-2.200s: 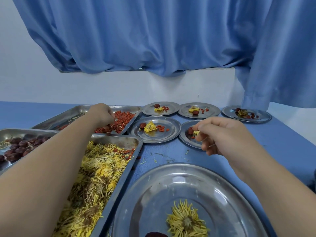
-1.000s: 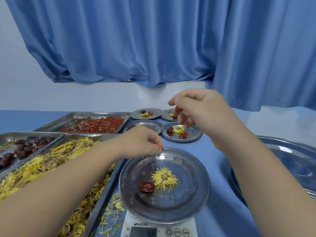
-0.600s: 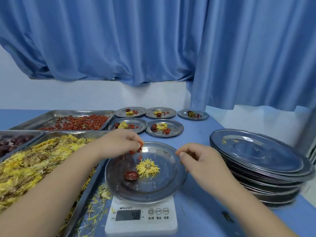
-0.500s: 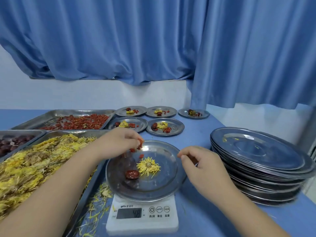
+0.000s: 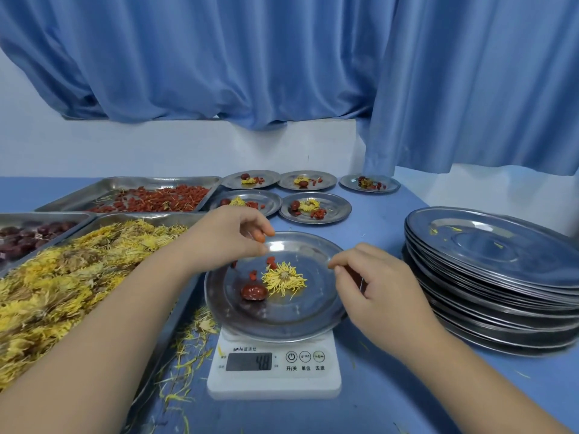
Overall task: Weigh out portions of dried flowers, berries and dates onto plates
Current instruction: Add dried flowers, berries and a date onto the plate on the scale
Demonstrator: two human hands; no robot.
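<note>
Head camera tilts down, apparently near table [image 5: 376, 402].
</note>
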